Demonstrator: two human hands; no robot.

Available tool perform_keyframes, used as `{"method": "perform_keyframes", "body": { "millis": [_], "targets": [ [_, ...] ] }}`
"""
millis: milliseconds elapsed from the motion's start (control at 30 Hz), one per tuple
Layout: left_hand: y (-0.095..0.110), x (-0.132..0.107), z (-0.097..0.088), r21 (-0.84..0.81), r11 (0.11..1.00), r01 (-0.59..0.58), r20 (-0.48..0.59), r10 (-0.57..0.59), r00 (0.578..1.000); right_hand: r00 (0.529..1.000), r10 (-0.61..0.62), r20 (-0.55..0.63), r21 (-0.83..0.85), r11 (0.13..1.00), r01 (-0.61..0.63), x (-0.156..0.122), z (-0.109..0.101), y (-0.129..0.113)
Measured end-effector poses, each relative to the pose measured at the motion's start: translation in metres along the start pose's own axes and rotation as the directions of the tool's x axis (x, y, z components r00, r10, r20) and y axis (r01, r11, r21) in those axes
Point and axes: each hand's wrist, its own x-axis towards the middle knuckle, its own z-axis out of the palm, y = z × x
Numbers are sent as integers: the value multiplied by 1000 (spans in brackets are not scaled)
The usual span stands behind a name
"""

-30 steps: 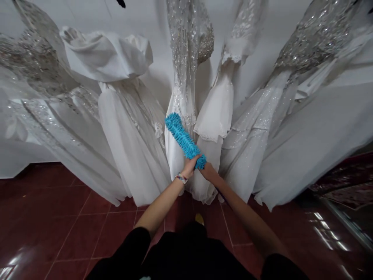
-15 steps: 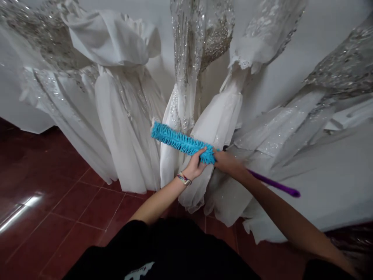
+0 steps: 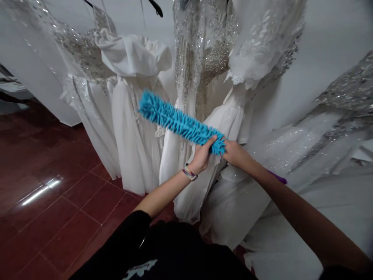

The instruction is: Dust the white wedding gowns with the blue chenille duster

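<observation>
A blue microfiber duster (image 3: 180,122) with a shaggy head slants across the middle of the view, its far end up to the left. My left hand (image 3: 202,155), with a woven bracelet at the wrist, is closed around the lower end of the head, thumb on top. Right beside it, my right hand (image 3: 236,153) grips the duster at the base of the head. The purple end of its handle (image 3: 278,178) pokes out behind my right forearm; the rest is hidden. White gowns hang just behind the duster.
A sequined gown (image 3: 189,50) hangs in the centre, an off-shoulder white gown (image 3: 131,128) to its left. Wide glittering skirts (image 3: 241,198) spread at the right, low to the floor. Part of a black hanger (image 3: 155,7) shows at the top. Red floor tiles (image 3: 84,217) lie at lower left.
The duster has risen and its far end has swung up and left, nearer the camera. Both hands have moved slightly up and right with it. The view has shifted, showing a hanger at the top.
</observation>
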Motion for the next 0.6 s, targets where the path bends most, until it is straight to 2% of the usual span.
{"method": "perform_keyframes", "body": {
  "millis": [33,100,167,267,333,400,467,533,600],
  "targets": [
    [9,11,11,27,997,-72,40,71,997,998,4,-69,-16,1000,-5,7,-9,2],
    [21,31,26,55,993,-107,101,101,990,989,20,-149,-18,1000,-23,20,-22,4],
    [27,42,30,46,999,-24,109,19,994,990,6,-144,13,1000,-5,27,-30,5],
    [27,45,30,21,994,108,114,-110,987,994,-65,-90,59,996,70,28,-45,10],
    [29,47,37,11,998,59,163,-60,985,988,-92,-124,65,993,101,27,-59,13],
    [35,53,50,-9,999,-45,205,46,978,970,-100,-219,59,992,116,27,-70,14],
    [40,58,62,-17,998,-59,202,61,977,950,-102,-294,67,990,127,28,-74,14],
    [43,58,68,-16,997,70,150,-67,986,955,-107,-275,89,987,136,27,-74,14],
    [45,51,71,-33,975,218,101,-214,972,969,-132,-211,104,982,157,26,-76,18]
  ]
}}
